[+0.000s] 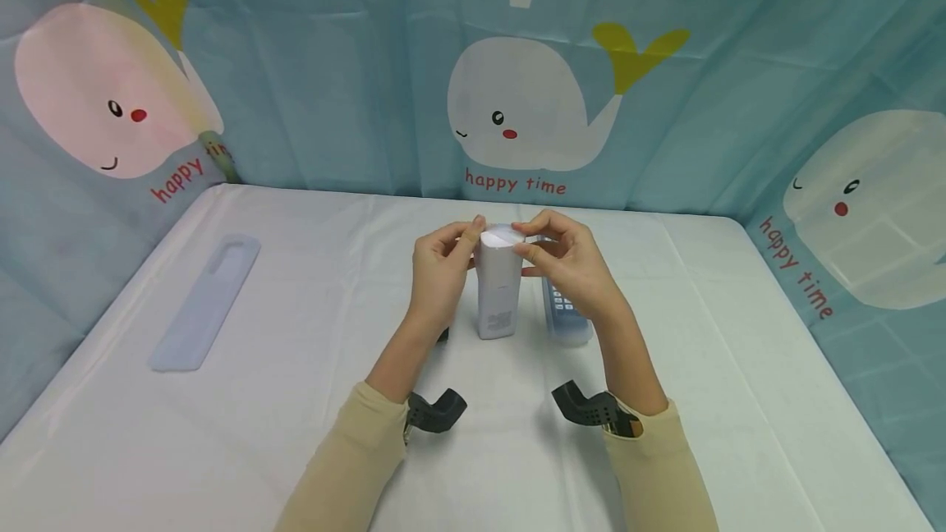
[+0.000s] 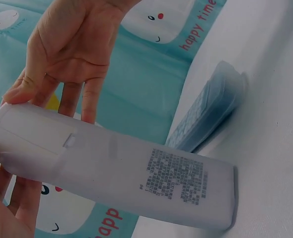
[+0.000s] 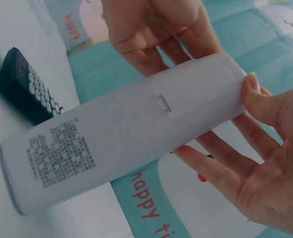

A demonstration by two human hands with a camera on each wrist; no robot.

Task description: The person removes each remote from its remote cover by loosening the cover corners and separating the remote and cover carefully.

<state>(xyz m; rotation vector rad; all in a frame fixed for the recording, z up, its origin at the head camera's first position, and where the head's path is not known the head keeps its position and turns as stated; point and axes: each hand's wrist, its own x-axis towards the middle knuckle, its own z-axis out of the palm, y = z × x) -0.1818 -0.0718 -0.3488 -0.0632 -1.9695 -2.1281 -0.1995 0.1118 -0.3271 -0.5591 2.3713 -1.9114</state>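
Note:
A white remote control [image 1: 499,290] stands upright on the table, its back turned toward me. The back has a battery cover [image 3: 196,91] near the top and a block of small printed text [image 2: 176,176] near the bottom. My left hand [image 1: 438,273] grips the upper part of the remote from the left, with the thumb at the top edge. From the right, my right hand [image 1: 580,265] holds the same upper end between thumb and fingers. The remote's front is hidden.
Behind my right hand lies a blue remote [image 1: 567,323] with pale buttons, in a translucent cover. A dark remote [image 3: 30,89] with white buttons is mostly hidden behind my left arm. Far left lies a flat translucent cover [image 1: 207,302]. A whale-print curtain [image 1: 332,89] borders the table.

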